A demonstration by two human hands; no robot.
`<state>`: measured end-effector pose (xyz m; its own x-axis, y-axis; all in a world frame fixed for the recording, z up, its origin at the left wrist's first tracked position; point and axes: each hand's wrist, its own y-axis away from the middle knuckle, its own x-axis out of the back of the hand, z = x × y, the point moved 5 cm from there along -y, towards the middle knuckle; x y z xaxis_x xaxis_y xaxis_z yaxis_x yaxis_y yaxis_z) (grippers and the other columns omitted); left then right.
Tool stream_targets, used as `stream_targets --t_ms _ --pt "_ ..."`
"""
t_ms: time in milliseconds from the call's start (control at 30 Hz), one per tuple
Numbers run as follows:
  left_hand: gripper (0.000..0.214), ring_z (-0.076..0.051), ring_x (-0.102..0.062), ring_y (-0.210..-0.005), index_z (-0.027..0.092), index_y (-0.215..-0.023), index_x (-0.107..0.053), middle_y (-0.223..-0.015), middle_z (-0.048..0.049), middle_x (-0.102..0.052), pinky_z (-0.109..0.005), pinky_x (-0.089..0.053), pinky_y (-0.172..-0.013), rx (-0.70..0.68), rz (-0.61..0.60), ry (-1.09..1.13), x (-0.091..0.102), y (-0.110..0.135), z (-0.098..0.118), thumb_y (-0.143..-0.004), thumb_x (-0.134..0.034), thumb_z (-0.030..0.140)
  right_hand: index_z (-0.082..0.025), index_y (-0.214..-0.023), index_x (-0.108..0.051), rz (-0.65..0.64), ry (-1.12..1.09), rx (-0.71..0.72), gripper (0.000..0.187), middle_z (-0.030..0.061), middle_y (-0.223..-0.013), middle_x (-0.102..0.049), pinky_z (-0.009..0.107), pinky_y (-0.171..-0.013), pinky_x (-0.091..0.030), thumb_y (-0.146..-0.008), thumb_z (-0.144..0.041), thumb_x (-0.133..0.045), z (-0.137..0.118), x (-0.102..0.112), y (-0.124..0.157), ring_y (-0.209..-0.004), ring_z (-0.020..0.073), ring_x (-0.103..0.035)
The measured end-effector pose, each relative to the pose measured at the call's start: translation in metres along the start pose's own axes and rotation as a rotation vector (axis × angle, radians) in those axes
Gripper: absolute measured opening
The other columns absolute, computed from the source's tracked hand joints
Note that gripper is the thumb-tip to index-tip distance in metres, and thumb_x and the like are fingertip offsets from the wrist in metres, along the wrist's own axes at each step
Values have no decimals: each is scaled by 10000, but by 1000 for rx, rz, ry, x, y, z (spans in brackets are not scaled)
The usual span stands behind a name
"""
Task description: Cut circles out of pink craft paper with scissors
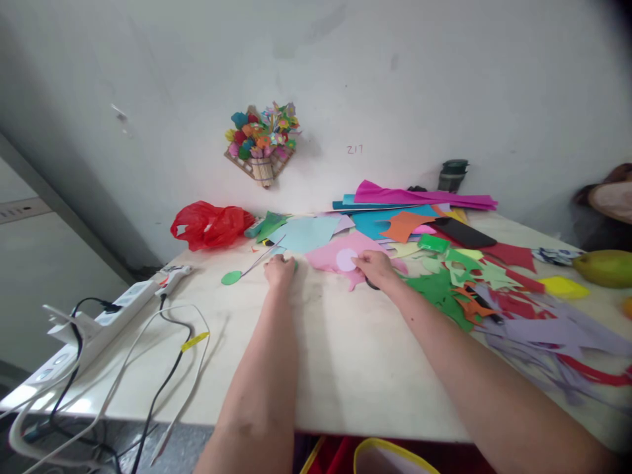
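The right hand [378, 267] pinches the edge of a pale paper circle [346, 260] between thumb and fingers, in front of a pink sheet [323, 253] on the table [345, 368]. Too tight a pinch could crease the thin circle; a loose one could let it slip toward the similarly coloured lilac scraps [543, 334] further right. The right forearm reaches close past the green scraps [439, 296], so a careless sweep could drag them along. The left hand [280, 270] rests near a thin strip [263, 255] beside a green disc [231, 278] and might knock it aside. Its fingers curl downward, covering most of a green piece [295, 266]; whether they grip it I cannot tell. A black object [372, 284] under the right hand is mostly hidden, too little showing to name
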<state>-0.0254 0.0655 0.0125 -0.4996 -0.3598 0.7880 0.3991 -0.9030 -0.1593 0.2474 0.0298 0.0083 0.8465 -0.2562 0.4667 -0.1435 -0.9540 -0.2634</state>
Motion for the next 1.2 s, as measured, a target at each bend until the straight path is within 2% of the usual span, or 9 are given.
stream_targets --t_ms 100,200,300,467,567,667,867,967,1200 --pt "390 -310 -497 -1200 140 -1148 -640 -1196 -135 -647 -361 -394 -950 -4 44 -35 0 4 1 -797 -534 274 -203 -522 -504 12 -26 -25 249 -32 -442 -533 222 -474 -371 -736 -276 -607 1 0 1 -444 112 -486" --pt "390 -315 -460 -1236 145 -1141 -646 -1223 -137 -633 -387 -360 -999 -10 207 -20 9 10 7 -845 -502 352 -201 -538 -500 2 -117 -81 248 -33 -424 -531 214 -422 -348 -751 -279 -601 1 0 3 -386 101 -456" --pt "341 -267 -508 -1195 161 -1088 -672 -1193 -119 -652 -337 -360 -1000 -114 293 31 14 16 20 -868 -485 342 -194 -544 -496 12 -189 -138 258 -26 -429 -547 199 -380 -321 -774 -268 -587 -2 3 7 -334 77 -410" --pt "361 -227 -665 -786 212 -880 -702 -708 -66 -698 -303 -464 -709 -105 0 205 -1 21 31 -890 -422 439 -188 -563 -503 30 -242 -197 248 -28 -411 -535 182 -333 -298 -785 -265 -581 -8 8 12 -300 63 -381" --pt "409 -187 -581 -484 196 -950 -691 -468 -14 -575 -277 -428 -535 -148 -268 336 -16 27 39 -878 -431 503 -186 -597 -514 48 -268 -230 225 -30 -402 -527 175 -319 -295 -797 -271 -571 -9 10 12 -295 70 -406" --pt "433 -138 -461 -350 174 -935 -677 -460 -5 -575 -253 -367 -433 -198 -474 380 -27 36 46 -873 -442 532 -184 -620 -518 98 -313 -258 204 -24 -415 -529 170 -316 -306 -813 -244 -545 -6 13 10 -332 90 -483" --pt "163 -120 -549 -439 169 -639 -605 -500 -9 -590 -221 -427 -475 -252 -448 423 -37 40 56 -758 -650 271 -159 -676 -555 144 -363 -256 140 26 -576 -641 159 -307 -341 -801 -223 -565 2 16 4 -392 92 -548" --pt "35 -131 -593 -509 165 -718 -657 -536 -11 -621 -226 -471 -539 -252 -392 461 -41 39 58 -703 -685 179 -160 -663 -548 133 -366 -255 153 15 -546 -617 156 -310 -334 -800 -221 -578 3 15 3 -397 94 -552" --pt "307 -118 -559 -422 149 -1032 -657 -491 13 -594 -216 -454 -475 -126 -486 513 -45 41 57 -733 -591 125 -163 -547 -502 -70 -342 -186 254 -10 -494 -568 168 -334 -280 -778 -189 -605 -10 12 10 -349 54 -441"
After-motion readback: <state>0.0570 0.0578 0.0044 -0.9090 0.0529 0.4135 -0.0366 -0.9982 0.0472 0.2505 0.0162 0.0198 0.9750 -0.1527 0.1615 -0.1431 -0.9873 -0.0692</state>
